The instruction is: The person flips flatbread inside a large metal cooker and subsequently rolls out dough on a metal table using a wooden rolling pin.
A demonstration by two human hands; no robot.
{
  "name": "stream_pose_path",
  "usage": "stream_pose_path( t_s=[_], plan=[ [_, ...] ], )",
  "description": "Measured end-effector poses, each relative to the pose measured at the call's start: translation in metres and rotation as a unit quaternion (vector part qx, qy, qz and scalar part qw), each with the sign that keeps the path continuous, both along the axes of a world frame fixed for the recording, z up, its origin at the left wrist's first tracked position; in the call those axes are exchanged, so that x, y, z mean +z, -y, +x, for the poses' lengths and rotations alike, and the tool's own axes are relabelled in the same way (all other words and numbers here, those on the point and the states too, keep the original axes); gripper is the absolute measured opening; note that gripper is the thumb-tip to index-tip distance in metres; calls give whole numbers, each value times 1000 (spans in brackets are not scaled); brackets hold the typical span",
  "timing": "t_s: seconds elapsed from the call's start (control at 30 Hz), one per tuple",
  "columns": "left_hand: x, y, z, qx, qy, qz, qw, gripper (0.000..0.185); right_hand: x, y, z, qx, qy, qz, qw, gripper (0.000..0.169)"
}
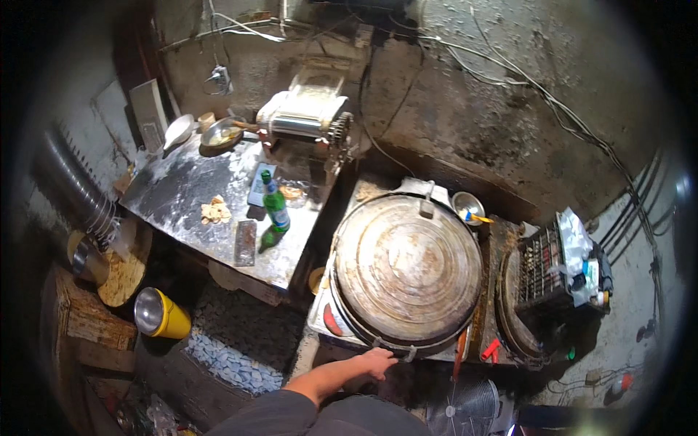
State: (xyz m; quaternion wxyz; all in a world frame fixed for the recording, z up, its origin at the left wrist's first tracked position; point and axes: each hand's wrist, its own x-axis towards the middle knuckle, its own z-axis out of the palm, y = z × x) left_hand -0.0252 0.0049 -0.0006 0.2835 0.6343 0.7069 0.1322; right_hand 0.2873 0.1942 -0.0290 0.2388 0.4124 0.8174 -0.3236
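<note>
My left hand (379,363) reaches in from the bottom, palm down, just below the front rim of a large round metal griddle pan with its lid (406,264). Its fingers point right towards a small metal handle (411,353) on the rim; nothing shows in the hand. Whether the fingertips touch the rim I cannot tell. The lid is down, its ringed top stained and worn, with a metal hinge bracket (427,208) at the back. My right hand is out of view.
Left stands a floury worktable (174,180) with a green bottle (275,204), dough pieces (216,210) and a dough roller machine (300,120). A yellow bucket (173,316) is below. A metal bowl (468,204), wire crate (540,267) and fan (463,406) are rightward.
</note>
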Motion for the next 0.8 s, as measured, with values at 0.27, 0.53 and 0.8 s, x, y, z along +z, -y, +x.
stream_pose_path(
  t_s=[0.27, 0.53, 0.8],
  plan=[
    [-38, 198, 36, 543, 54, -90, 833, 65, -38, 1, 104, -52, 26, -63, 996, 35],
    [-28, 384, 198, 804, 212, -236, 503, 57, -72, -34, 134, -25, 66, -78, 994, 31],
    [-82, 423, 326, 689, 346, -222, 597, 61, -78, -19, 37, 3, -116, -70, 991, 32]
  ],
)
